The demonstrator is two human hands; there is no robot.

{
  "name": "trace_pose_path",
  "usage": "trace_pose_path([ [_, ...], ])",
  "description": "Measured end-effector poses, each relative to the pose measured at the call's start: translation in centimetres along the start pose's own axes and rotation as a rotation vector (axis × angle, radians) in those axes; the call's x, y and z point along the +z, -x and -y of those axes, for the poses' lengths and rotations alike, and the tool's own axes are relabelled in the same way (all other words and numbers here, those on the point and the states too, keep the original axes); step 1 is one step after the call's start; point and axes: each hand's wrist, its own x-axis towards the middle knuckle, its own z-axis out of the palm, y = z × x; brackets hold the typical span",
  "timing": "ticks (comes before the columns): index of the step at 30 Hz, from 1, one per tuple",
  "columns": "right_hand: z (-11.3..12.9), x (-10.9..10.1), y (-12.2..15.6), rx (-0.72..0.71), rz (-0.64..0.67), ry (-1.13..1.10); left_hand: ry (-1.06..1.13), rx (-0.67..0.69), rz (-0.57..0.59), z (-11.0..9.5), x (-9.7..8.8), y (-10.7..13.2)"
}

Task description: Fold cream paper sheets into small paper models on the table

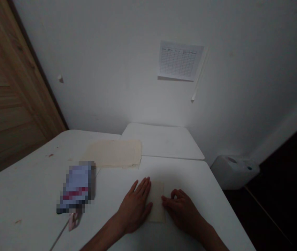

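left hand [136,208] and right hand [183,211] touch the pale sheet [157,209].

On the table [112,190] I have paper [157,205] between the left hand [137,205] and the right hand [181,209]; sheets [114,153] lie behind, leftward, with a blurred object [77,184] before them, further left. I see a notice [180,61] on the wall [106,66] beyond.

The left hand [137,205] is bare, and the right hand [181,209] also; the fingers [145,186] look slim, tapering to rounded tips; the left forearm [105,232] and the right forearm [212,238] are uncovered, narrowing toward the wrists [123,221]; smaller details are too dim for me here.
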Motion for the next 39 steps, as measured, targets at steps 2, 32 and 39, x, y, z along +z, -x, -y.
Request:
trace_pose_path([
  [2,0.7,-0.2,0.7,-0.022,0.012,-0.02,-0.001,0.003,-0.007,0.1,0.1,0.0],
  [32,-4.7,2.3,-6.8,0.22,-0.335,-0.188,0.175,-0.055,-0.129,1.9,1.0,-4.2],
  [39,-4.4,2.2,-6.7,0.177,-0.369,-0.222,0.282,-0.034,-0.188,1.8,0.3,-3.8],
])
